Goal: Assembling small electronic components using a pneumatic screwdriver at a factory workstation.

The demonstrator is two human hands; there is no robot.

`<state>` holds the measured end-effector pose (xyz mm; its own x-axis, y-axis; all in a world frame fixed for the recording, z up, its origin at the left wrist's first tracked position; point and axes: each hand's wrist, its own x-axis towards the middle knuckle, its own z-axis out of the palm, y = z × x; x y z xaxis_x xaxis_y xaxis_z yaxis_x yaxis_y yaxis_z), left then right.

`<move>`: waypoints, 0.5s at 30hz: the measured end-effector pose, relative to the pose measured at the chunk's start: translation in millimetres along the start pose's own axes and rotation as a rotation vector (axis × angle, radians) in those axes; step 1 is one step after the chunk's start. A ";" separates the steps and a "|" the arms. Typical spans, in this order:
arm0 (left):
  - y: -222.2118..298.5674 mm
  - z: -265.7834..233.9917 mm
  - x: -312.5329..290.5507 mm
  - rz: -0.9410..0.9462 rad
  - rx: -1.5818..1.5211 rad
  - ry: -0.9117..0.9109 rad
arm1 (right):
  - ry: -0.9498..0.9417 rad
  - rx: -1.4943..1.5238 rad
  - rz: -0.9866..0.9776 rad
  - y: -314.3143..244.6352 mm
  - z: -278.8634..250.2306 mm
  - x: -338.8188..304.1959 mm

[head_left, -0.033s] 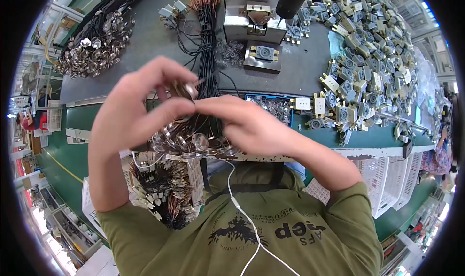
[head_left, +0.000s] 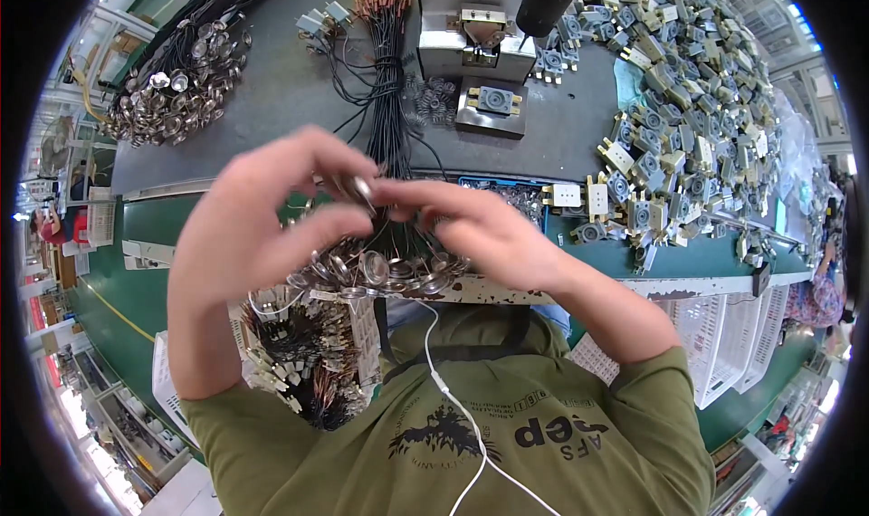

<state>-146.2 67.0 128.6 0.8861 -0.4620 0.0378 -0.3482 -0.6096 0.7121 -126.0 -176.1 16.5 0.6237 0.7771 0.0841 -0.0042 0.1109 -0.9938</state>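
My left hand [head_left: 249,217] is raised over the bench's near edge, its thumb and fingers closed on a small round metal cap [head_left: 361,191]. From the right, my right hand [head_left: 493,240] reaches in, its fingertips at the cap and its other fingers curled; what they pinch, if anything, is hidden. Below both hands hangs a cluster of shiny metal caps [head_left: 374,266] at the end of a bundle of black wires [head_left: 386,90]. The wires run up the bench to bare orange tips. Several loose springs [head_left: 433,100] lie beside the bundle.
A metal press fixture [head_left: 480,41] stands behind a block holding a grey switch-like part [head_left: 494,100]. A large heap of similar grey parts [head_left: 674,109] covers the right side. More capped wires [head_left: 181,81] lie at left. A blue tray [head_left: 520,193] holds small metal pieces.
My right hand has shifted slightly right, its fingers less bunched. The cap in my left hand has tilted and moved a little down and right.
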 end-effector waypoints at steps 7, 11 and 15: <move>-9.9 32.5 7.9 0.234 0.120 -0.230 | 0.577 0.568 0.198 -6.0 20.8 1.2; -43.8 24.0 39.9 0.148 0.079 -0.098 | 0.293 0.271 0.339 -30.7 -27.1 -6.1; -80.3 45.8 56.0 0.307 0.408 -0.285 | 0.216 -0.235 0.454 -57.3 -49.4 -0.5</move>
<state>-82.6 60.6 41.5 0.6279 -0.7777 -0.0307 -0.7162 -0.5928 0.3682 -87.5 -213.4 69.8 0.7462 0.5670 -0.3489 -0.1508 -0.3665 -0.9181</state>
